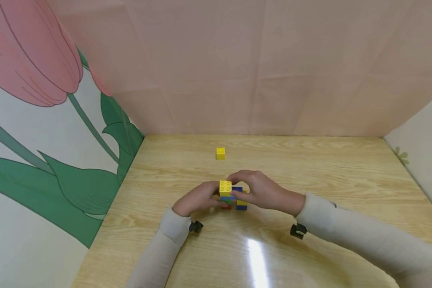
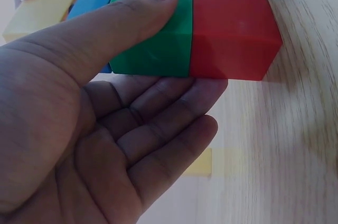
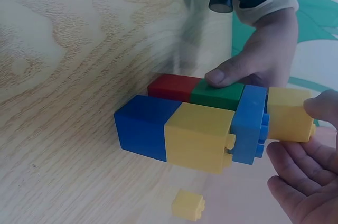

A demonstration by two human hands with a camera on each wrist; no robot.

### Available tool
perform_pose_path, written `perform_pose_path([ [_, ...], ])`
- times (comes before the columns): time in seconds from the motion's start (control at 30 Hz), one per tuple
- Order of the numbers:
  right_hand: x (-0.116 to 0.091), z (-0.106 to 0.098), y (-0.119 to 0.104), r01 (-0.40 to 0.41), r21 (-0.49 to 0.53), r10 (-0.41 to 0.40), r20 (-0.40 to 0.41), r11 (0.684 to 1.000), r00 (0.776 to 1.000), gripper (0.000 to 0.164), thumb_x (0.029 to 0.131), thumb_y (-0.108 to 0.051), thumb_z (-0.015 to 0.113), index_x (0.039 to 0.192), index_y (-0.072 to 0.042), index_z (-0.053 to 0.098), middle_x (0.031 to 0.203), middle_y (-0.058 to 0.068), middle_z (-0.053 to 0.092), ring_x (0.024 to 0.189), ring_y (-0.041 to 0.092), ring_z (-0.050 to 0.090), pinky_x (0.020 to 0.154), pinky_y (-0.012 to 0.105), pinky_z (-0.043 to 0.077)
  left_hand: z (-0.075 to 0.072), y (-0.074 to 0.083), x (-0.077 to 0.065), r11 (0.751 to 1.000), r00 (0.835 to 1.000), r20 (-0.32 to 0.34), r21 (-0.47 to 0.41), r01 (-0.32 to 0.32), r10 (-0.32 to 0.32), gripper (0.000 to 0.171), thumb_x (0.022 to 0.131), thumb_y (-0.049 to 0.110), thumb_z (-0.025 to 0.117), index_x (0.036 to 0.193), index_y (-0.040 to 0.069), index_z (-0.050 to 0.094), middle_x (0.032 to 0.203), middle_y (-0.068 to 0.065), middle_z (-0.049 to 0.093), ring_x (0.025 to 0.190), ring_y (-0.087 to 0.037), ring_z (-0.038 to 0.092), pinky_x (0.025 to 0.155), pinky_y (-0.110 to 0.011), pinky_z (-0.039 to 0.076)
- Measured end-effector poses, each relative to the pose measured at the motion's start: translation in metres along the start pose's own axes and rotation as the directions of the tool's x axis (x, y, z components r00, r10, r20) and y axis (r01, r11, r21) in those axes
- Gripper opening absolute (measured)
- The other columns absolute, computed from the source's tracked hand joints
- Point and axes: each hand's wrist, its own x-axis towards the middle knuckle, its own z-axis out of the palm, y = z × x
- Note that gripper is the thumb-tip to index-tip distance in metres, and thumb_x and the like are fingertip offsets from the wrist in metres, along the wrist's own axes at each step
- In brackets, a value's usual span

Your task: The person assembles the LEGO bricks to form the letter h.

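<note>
A small structure of toy building bricks stands on the wooden table. One column has a red brick (image 2: 235, 34) below a green brick (image 2: 153, 44); the other has a dark blue brick (image 3: 145, 129) below a yellow brick (image 3: 198, 134). A long blue brick (image 3: 249, 123) lies across the columns. My left hand (image 1: 201, 198) grips the green brick, thumb on one side and fingers on the other. Between thumb and fingers my right hand (image 1: 263, 190) pinches a second yellow brick (image 1: 225, 188) at the long brick's left end. Whether its studs are fully seated, I cannot tell.
One loose yellow brick (image 1: 221, 153) sits farther back on the wooden table (image 1: 309, 168). A pink cloth backdrop (image 1: 209, 80) rises behind the table. Wall panels stand at both sides, the left one (image 1: 90, 192) printed with a large tulip.
</note>
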Motion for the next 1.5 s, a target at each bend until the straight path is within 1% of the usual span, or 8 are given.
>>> perform_pose_path([
  [0.2, 0.0001, -0.0007, -0.0016, 0.004, -0.007, -0.004, -0.007, 1.0, 1.0, 0.037, 0.092, -0.026, 0.069, 0.125, -0.01, 0.061, 0.113, -0.001, 0.067, 0.102, 0.015, 0.064, 0.088, 0.037, 0.053, -0.0001, 0.0016, -0.0002, 1.0, 1.0, 0.004, 0.014, -0.006, 0.005, 0.043, 0.085, 0.03, 0.076, 0.125, 0.029, 0.06, 0.115, 0.018, 0.063, 0.105, -0.001, 0.059, 0.092, -0.027, 0.048],
  [0.43, 0.0012, -0.0018, -0.0014, -0.003, 0.002, 0.003, -0.016, 1.0, 1.0, 0.038, 0.093, -0.027, 0.069, 0.124, -0.009, 0.061, 0.112, 0.001, 0.067, 0.103, 0.02, 0.065, 0.088, 0.039, 0.053, -0.0016, 0.0026, 0.0001, 0.999, 1.0, 0.001, 0.027, -0.019, 0.019, 0.049, 0.085, 0.031, 0.076, 0.13, 0.032, 0.056, 0.119, 0.019, 0.061, 0.107, -0.001, 0.058, 0.093, -0.027, 0.047],
  [0.53, 0.0013, -0.0011, -0.0005, -0.007, 0.003, 0.007, -0.017, 1.0, 1.0, 0.037, 0.092, -0.027, 0.069, 0.124, -0.01, 0.061, 0.112, 0.0, 0.067, 0.102, 0.02, 0.065, 0.087, 0.038, 0.053, -0.0018, 0.0024, 0.0004, 0.999, 1.0, 0.004, 0.025, -0.022, 0.022, 0.051, 0.086, 0.031, 0.076, 0.132, 0.032, 0.055, 0.12, 0.019, 0.06, 0.108, -0.001, 0.058, 0.093, -0.026, 0.047],
  [0.83, 0.0005, -0.0003, 0.0005, 0.013, -0.027, -0.014, -0.02, 1.0, 1.0, 0.038, 0.091, -0.027, 0.07, 0.124, -0.01, 0.062, 0.111, 0.0, 0.067, 0.101, 0.018, 0.065, 0.085, 0.039, 0.054, -0.0022, 0.0015, 0.0009, 1.0, 1.0, 0.006, 0.02, 0.002, -0.002, 0.04, 0.085, 0.031, 0.076, 0.123, 0.031, 0.06, 0.114, 0.02, 0.063, 0.104, -0.001, 0.059, 0.091, -0.026, 0.048],
  [1.03, 0.0018, 0.0012, 0.0016, 0.025, -0.032, -0.026, -0.025, 0.999, 0.999, 0.038, 0.09, -0.026, 0.071, 0.124, -0.01, 0.062, 0.11, 0.0, 0.067, 0.099, 0.018, 0.066, 0.084, 0.039, 0.054, -0.0015, -0.0003, 0.0005, 1.0, 1.0, 0.005, 0.023, 0.001, -0.001, 0.042, 0.086, 0.031, 0.075, 0.124, 0.03, 0.06, 0.114, 0.019, 0.062, 0.105, -0.001, 0.059, 0.091, -0.025, 0.048],
  [1.2, 0.0027, 0.0026, 0.0025, 0.03, -0.051, -0.031, -0.028, 0.998, 0.999, 0.038, 0.089, -0.027, 0.07, 0.123, -0.01, 0.063, 0.108, -0.001, 0.068, 0.097, 0.013, 0.065, 0.083, 0.034, 0.055, -0.0004, -0.0009, 0.0006, 1.0, 1.0, 0.008, 0.017, 0.009, -0.009, 0.041, 0.085, 0.028, 0.076, 0.123, 0.03, 0.06, 0.113, 0.019, 0.063, 0.104, -0.002, 0.059, 0.09, -0.025, 0.049],
  [1.4, 0.0039, 0.0032, 0.0043, 0.036, -0.05, -0.038, -0.033, 0.998, 0.999, 0.036, 0.09, -0.027, 0.069, 0.122, -0.01, 0.064, 0.107, -0.001, 0.068, 0.096, 0.014, 0.065, 0.083, 0.037, 0.055, -0.0002, -0.0001, 0.0001, 1.0, 1.0, 0.004, 0.023, 0.0, -0.001, 0.043, 0.086, 0.029, 0.076, 0.125, 0.031, 0.059, 0.114, 0.019, 0.062, 0.104, -0.002, 0.059, 0.09, -0.025, 0.049],
  [1.5, 0.0035, 0.0031, 0.0046, 0.041, -0.062, -0.043, -0.031, 0.997, 0.999, 0.037, 0.09, -0.028, 0.069, 0.122, -0.01, 0.064, 0.108, -0.001, 0.068, 0.097, 0.014, 0.065, 0.083, 0.035, 0.055, -0.0007, 0.0003, -0.0005, 1.0, 1.0, 0.005, 0.026, -0.002, 0.002, 0.041, 0.086, 0.03, 0.075, 0.124, 0.032, 0.059, 0.113, 0.019, 0.062, 0.103, -0.001, 0.06, 0.09, -0.026, 0.049],
])
